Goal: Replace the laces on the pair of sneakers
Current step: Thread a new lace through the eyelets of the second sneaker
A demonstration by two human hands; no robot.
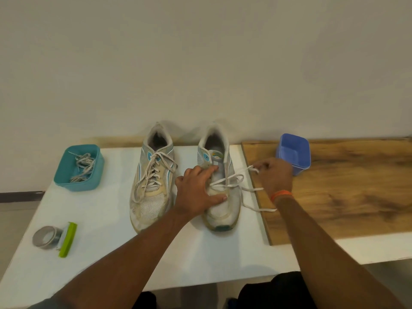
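Two worn white sneakers with teal trim stand side by side on the white table point(107, 253), toes toward me. The left sneaker point(152, 181) is laced up fully. The right sneaker point(223, 210) has a white lace point(231, 178) only through its lower eyelets, with loose ends trailing right onto the wooden board. My left hand point(197, 190) presses flat on the right sneaker's forefoot, fingers spread. My right hand point(275, 175) pinches one end of that lace, pulled out to the right of the shoe.
A teal tub point(93, 179) at the left holds greyish laces point(83, 167). A blue tub point(294, 152) stands on the wooden board point(345, 197) behind my right hand. A roll of grey tape point(48, 237) and a green tool point(68, 239) lie front left. A wall rises right behind.
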